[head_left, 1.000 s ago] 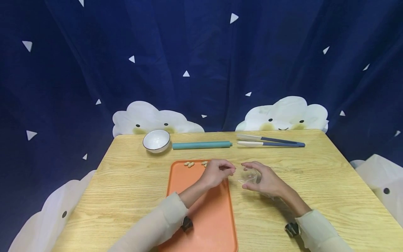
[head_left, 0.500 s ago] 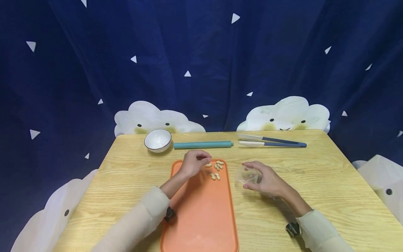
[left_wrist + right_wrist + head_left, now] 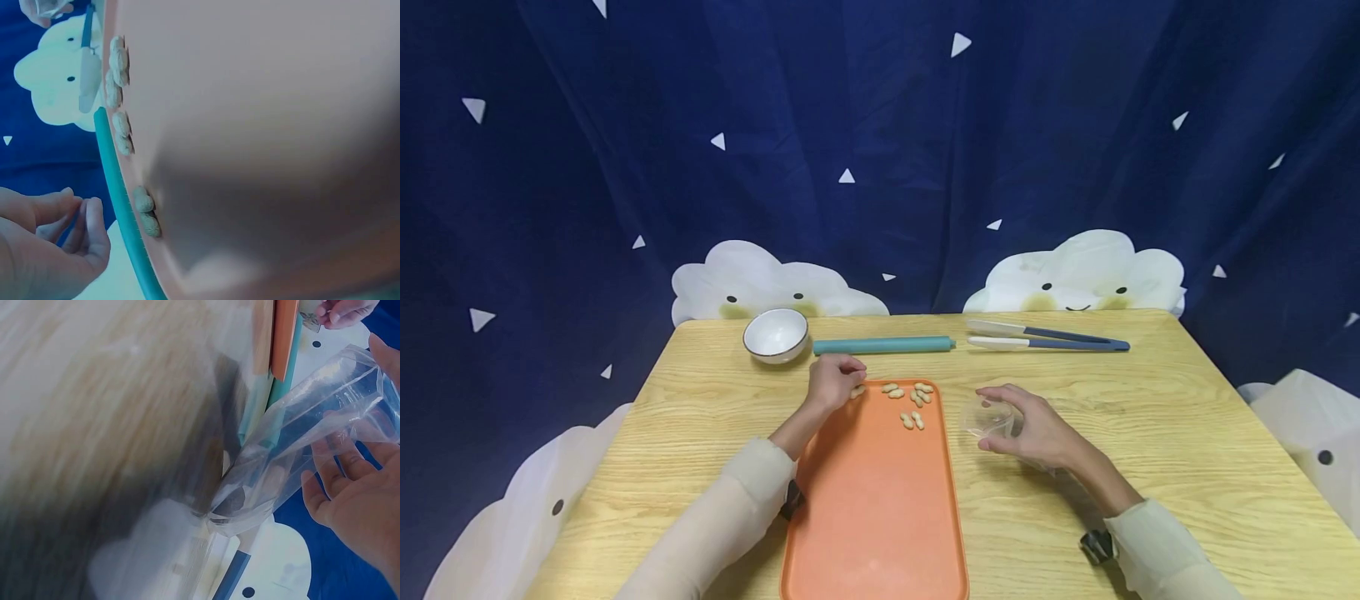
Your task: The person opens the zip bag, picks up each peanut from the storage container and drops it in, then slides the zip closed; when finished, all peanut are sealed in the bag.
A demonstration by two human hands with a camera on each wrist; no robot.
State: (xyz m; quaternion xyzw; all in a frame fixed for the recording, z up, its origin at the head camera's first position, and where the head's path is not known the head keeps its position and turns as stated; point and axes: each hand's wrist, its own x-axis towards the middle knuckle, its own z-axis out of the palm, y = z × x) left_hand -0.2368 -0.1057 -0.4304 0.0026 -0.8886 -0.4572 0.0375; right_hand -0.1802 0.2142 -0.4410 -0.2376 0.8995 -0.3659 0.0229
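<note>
Two peanuts [image 3: 858, 391] sit at the far left corner of the orange tray [image 3: 880, 500]. My left hand [image 3: 832, 383] hovers by them, its thumb and fingertips nearly meeting. In the left wrist view, the peanuts [image 3: 146, 211] lie apart from those fingertips, and nothing shows between them. Several other peanuts [image 3: 917, 395] are spread along the tray's far end. Right of the tray, my right hand [image 3: 1033, 429] holds a clear plastic bag [image 3: 312, 425] between spread thumb and fingers. Any contents of the bag are hard to make out.
Along the table's back stand a white bowl [image 3: 776, 336], a teal rod [image 3: 883, 345] and blue-and-white tongs [image 3: 1067, 342]. The wooden table [image 3: 1150, 433] extends to both sides of the tray. A dark blue curtain [image 3: 880, 125] hangs behind.
My left hand has moved left, from the bag's edge across the tray to the far left corner, uncovering the right-hand peanuts. My right hand stays in place with the bag.
</note>
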